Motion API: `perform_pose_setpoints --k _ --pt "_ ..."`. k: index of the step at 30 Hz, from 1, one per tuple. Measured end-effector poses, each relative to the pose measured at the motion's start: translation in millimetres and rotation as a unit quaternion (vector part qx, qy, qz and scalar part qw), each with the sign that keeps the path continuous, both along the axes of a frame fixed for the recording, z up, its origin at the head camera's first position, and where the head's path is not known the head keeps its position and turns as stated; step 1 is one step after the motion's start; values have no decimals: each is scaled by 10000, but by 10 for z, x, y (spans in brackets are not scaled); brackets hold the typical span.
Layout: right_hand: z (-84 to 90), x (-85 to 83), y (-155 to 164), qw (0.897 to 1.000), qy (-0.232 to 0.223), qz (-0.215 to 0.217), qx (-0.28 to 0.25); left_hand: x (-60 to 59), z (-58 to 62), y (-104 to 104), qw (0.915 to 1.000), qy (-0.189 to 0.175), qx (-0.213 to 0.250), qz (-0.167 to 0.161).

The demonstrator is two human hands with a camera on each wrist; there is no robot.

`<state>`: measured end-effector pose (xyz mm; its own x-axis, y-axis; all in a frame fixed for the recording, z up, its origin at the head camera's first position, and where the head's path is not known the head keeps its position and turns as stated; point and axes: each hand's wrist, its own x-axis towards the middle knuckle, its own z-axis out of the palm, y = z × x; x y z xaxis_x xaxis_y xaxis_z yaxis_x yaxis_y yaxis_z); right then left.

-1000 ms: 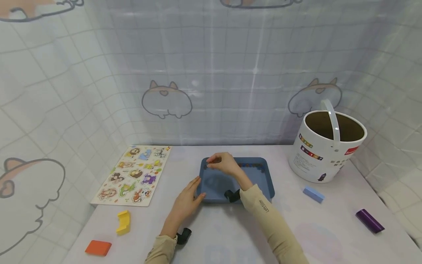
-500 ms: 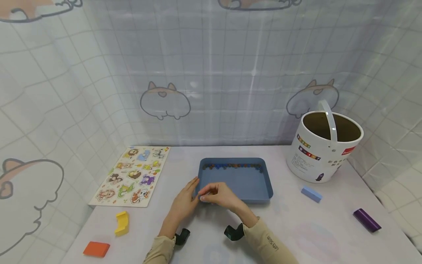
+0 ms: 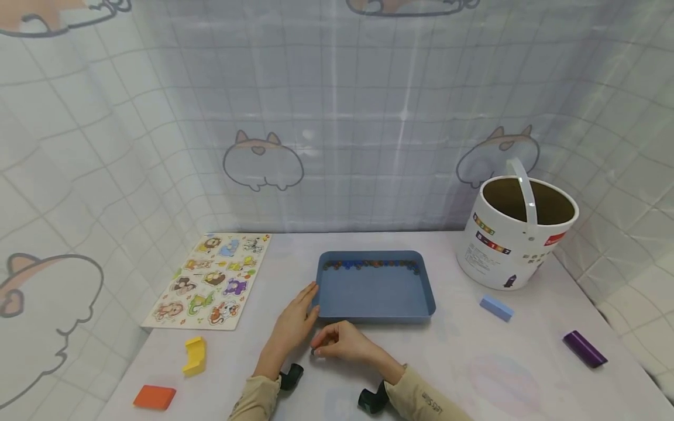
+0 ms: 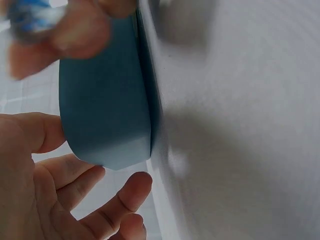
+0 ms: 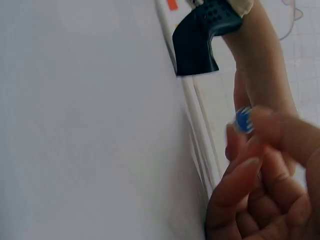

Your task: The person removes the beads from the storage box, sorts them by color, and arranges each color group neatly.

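Observation:
My right hand [image 3: 344, 343] pinches a blue-and-clear glass marble [image 5: 243, 120] between thumb and fingertips, low in front of the blue tray [image 3: 375, 298]. The same marble shows large and blurred in the left wrist view. Several small coloured marbles [image 3: 368, 265] line the tray's far wall inside. My left hand [image 3: 291, 328] lies at the tray's near left corner, its fingers extended along the side wall. In the left wrist view that hand's thumb and fingers reach around the tray's end [image 4: 107, 110] without curling tightly.
An animal picture board [image 3: 210, 280] lies at the back left. A yellow curved block [image 3: 195, 356] and an orange block [image 3: 154, 397] are nearer on that side. To the right are a white bucket [image 3: 489, 257], a light-blue block [image 3: 497, 308] and a purple block [image 3: 585, 349].
My right hand has come from over the tray's far left part towards me, past the near edge, with the marble pinched. My left hand has stayed at the tray's corner.

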<state>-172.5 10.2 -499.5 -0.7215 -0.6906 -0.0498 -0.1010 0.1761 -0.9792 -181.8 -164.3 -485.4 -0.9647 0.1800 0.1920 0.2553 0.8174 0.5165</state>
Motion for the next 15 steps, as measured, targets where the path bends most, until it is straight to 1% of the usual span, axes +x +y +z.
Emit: perform_pose_setpoints --k 2,4,8,11,15 --pt "-38 5 -12 9997 163 -92 139 1 -3 1 10000 33 4 -2" --pt "-82 8 -28 9984 424 -247 294 -1 -16 1 9999 101 -51 -2" --pt "-131 21 -59 9929 948 -503 514 -11 -36 -2 9998 185 -76 -4" --pt "-140 34 -75 9897 1147 -619 591 -19 -45 -4 9996 248 -96 -21" --pt "-130 45 -90 9880 1235 -648 660 -20 -49 -8 9994 313 -132 -28"
